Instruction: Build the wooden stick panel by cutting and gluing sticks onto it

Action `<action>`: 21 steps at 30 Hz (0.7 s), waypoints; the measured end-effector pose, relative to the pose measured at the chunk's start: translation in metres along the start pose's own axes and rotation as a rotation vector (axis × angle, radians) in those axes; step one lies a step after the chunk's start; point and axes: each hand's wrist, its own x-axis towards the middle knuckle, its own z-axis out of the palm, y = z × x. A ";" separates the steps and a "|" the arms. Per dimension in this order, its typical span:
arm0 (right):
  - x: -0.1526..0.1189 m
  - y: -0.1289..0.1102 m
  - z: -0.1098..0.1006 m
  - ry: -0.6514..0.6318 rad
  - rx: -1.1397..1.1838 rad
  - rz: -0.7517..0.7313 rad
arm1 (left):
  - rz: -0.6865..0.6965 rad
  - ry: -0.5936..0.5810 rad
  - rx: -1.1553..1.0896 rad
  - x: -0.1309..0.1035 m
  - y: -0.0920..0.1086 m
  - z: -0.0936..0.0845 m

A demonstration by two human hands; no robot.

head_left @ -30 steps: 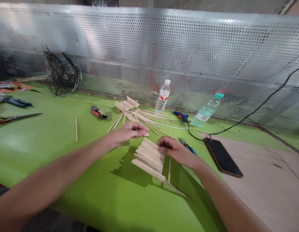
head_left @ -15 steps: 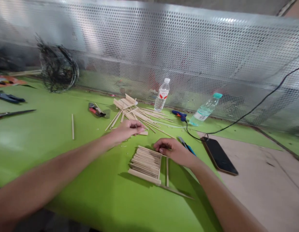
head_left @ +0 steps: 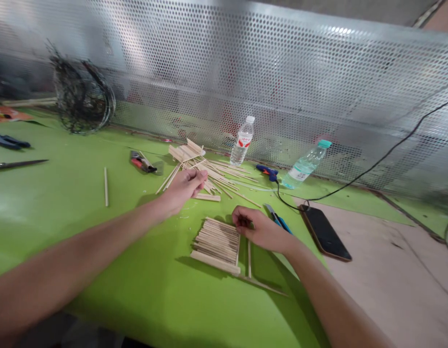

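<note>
- And there it is: the slatted wooden panel [head_left: 216, 243], tilted up a second ago, is down on the bench [head_left: 137, 280], and the left hand [head_left: 186, 187] has lifted off the short wooden strip [head_left: 209, 197]!
- The panel lies flat toward the bench's near edge, slats running left to right, right ends angled slightly nearer; a thicker bar [head_left: 213, 262] borders its near side.
- Right hand [head_left: 260, 228] curls at the panel's far right corner; can't tell if it's gripping.
- Left hand, fingers pinched, hovers beyond the panel, toward the bench's far edge; can't tell if anything's between them.
- Strip's long axis also runs left-right, between left hand and panel.
</note>
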 end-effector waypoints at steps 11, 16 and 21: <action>-0.002 -0.008 0.002 -0.019 -0.102 -0.003 | -0.210 -0.215 0.155 -0.006 0.009 0.002; -0.004 -0.012 0.004 -0.031 -0.146 0.024 | -0.229 -0.257 0.090 -0.009 0.007 0.007; -0.007 -0.018 0.006 -0.034 -0.196 0.073 | -0.221 -0.284 0.099 -0.008 0.008 0.007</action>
